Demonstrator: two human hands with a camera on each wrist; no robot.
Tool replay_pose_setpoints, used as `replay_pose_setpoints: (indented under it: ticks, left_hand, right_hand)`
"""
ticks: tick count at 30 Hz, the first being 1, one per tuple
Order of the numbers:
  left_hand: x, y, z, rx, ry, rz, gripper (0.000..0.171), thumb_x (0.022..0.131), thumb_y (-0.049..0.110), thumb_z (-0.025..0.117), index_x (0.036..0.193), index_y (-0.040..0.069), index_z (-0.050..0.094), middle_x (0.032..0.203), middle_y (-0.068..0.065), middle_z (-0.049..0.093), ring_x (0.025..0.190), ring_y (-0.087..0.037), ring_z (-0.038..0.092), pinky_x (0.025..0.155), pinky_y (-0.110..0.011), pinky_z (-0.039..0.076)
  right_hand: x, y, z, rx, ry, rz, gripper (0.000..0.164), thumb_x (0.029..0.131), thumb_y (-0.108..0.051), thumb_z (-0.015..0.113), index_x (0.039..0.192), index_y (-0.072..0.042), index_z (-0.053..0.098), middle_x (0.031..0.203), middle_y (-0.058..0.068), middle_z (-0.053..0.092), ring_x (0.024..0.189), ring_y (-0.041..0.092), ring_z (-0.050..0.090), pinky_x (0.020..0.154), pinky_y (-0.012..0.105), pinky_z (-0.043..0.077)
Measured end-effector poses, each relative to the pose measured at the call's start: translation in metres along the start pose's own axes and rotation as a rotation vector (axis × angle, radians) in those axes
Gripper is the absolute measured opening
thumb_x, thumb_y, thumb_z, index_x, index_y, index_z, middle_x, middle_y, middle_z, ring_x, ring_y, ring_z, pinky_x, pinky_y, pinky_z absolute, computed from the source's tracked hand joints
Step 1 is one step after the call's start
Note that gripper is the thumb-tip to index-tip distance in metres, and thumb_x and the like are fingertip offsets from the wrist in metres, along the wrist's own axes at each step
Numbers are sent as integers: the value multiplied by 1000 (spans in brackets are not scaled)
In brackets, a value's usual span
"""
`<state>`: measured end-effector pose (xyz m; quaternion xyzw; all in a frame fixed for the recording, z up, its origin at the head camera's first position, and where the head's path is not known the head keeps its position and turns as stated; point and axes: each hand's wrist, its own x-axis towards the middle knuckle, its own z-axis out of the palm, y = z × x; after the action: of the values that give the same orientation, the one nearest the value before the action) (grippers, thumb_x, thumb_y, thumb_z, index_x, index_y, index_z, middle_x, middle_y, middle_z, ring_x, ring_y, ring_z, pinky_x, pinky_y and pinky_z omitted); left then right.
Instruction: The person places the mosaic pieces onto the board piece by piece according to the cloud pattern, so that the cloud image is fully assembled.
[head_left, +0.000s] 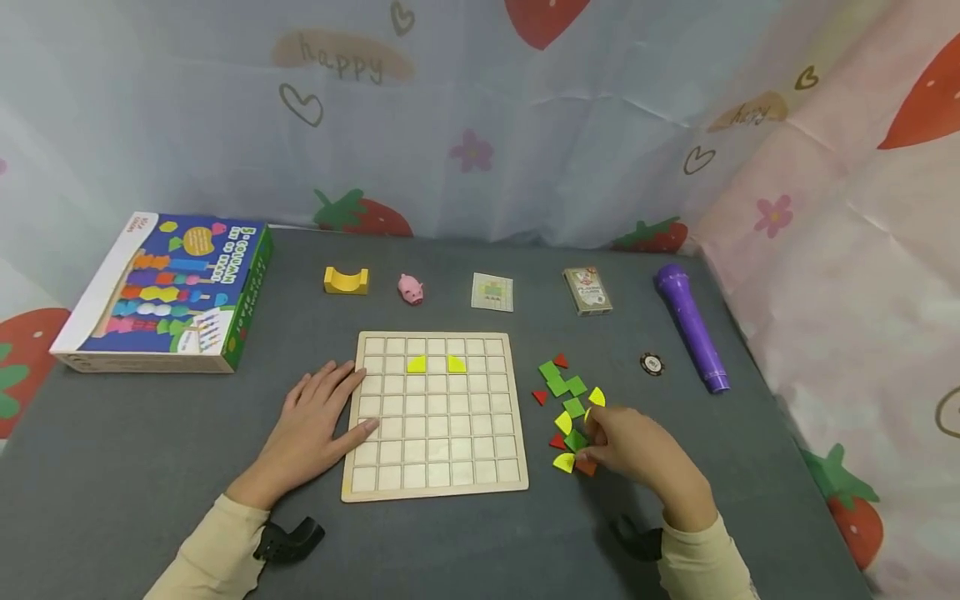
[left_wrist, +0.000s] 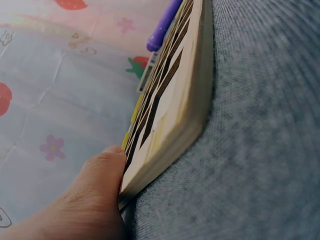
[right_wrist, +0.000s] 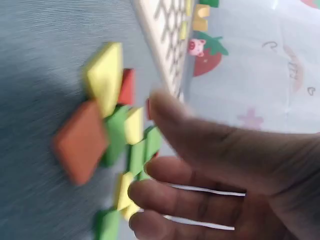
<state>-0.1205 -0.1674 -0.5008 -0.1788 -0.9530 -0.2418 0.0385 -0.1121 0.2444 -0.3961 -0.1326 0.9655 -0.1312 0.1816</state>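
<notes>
A wooden grid board (head_left: pixel 435 497) lies on the table, with two yellow quarter-round pieces (head_left: pixel 416 364) set in cells of an upper row. My left hand (head_left: pixel 318 417) rests, fingers extended, along the board's left edge; its thumb (left_wrist: pixel 102 175) touches the rim in the left wrist view. Over a loose cluster to the right of the board is my right hand (head_left: pixel 637 450), thumb and fingers apart. Near its fingertips are yellow pieces (right_wrist: pixel 124 192), green squares (right_wrist: pixel 117 135) and a brown-orange square (right_wrist: pixel 81 142). Contact between those fingertips and a yellow piece cannot be made out.
Behind the board stand a yellow block (head_left: pixel 347 282), a pink pig figure (head_left: pixel 410 288), a pattern card (head_left: pixel 492 292) and a card box (head_left: pixel 588 291). A game box (head_left: pixel 172 292) lies left; a round chip (head_left: pixel 652 364) and purple microphone (head_left: pixel 692 329) lie right.
</notes>
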Motion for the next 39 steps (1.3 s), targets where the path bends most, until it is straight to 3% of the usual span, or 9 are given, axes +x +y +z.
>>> replay_pose_setpoints:
  ticks: [3,6,15,22,31,39]
  left_hand:
    - [0,0,0,-2,-6,5,75,91,55,55,149,13,35,153,-14,31,143,-36,20,112,-59,13]
    - [-1,-1,-1,0,13,20,74,90,53,58,148,13,36,152,-14,32,143,-36,21,112,-59,13]
    - [0,-1,-3,1,19,21,73,91,51,58,148,12,36,152,-15,32,143,-37,21,112,-58,13]
    - [-1,-3,-1,-7,-5,11,74,91,55,56,149,14,35,154,-13,30,144,-36,20,112,-59,12]
    - [-1,-1,0,-2,-3,7,74,91,55,55,149,13,35,153,-13,31,143,-36,20,111,-60,13]
    - [-1,-1,-1,0,-7,3,74,91,55,56,149,13,36,153,-14,30,143,-36,20,112,-59,12]
  right_hand:
    - [-10,5,8,48,-45,44,30,74,-28,82,84,-12,58,67,-4,49,60,11,45,55,27,37]
    - [-14,9,16,74,-60,21,29,73,-25,83,83,-13,57,68,-4,49,61,11,45,55,27,37]
    - [-9,10,29,32,45,-37,17,83,-16,75,86,-13,59,71,-6,49,64,9,45,58,27,39]
    - [-3,8,33,-25,106,-38,17,82,-16,76,91,-12,62,86,-2,54,72,9,51,65,31,46]
    - [-7,4,30,-95,134,-13,20,81,-18,77,93,-10,63,87,-1,55,73,10,51,65,32,46]
    - [-3,-4,17,-92,249,-156,19,80,-16,78,90,-12,63,88,-2,59,75,9,56,65,30,49]
